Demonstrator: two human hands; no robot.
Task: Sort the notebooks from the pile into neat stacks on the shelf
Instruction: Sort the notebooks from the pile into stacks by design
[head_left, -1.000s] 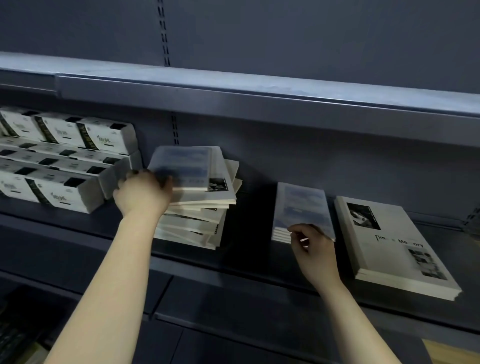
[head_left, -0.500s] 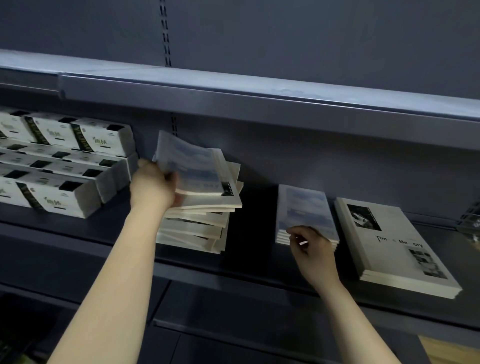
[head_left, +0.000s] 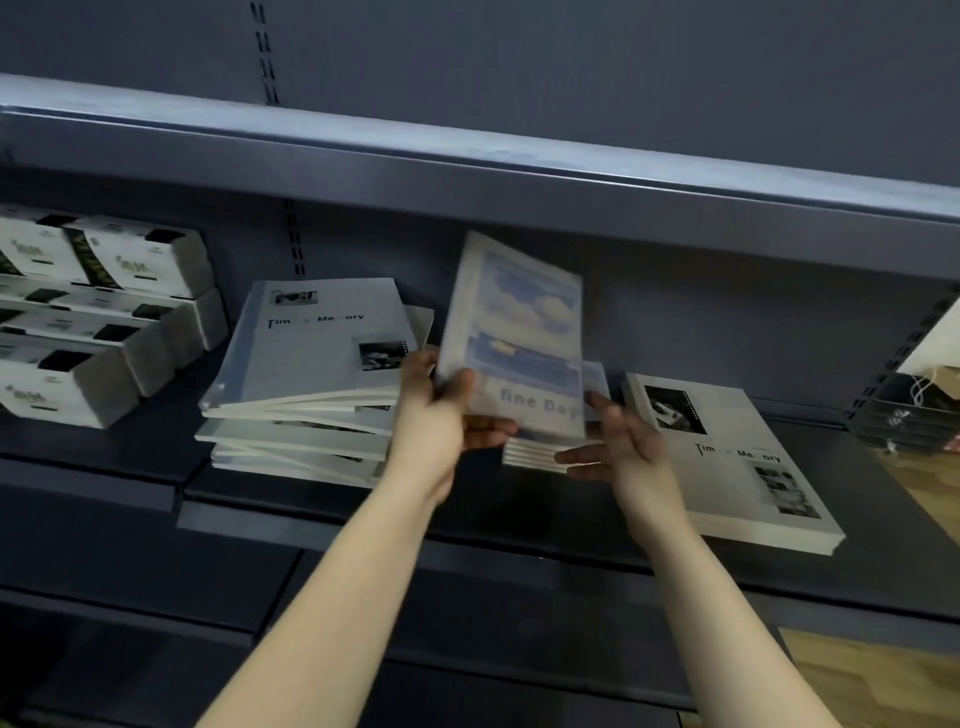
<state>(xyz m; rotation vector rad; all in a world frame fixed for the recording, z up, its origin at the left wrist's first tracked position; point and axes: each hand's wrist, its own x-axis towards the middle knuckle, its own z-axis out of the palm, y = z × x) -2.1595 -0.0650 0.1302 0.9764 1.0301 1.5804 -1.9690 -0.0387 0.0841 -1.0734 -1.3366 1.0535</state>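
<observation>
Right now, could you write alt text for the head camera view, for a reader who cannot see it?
A person's left hand holds a blue "fine Day" notebook tilted above a small stack of matching notebooks on a shelf, the open right hand beside it. A messy pile of grey notebooks lies left, a neat grey stack right, white boxes far left.

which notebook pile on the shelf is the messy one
The left pile, topped by a Time Memory cover: its notebooks lie skewed and fanned. The small middle stack behind the held sky-cover notebook and the right stack have aligned edges.
</observation>
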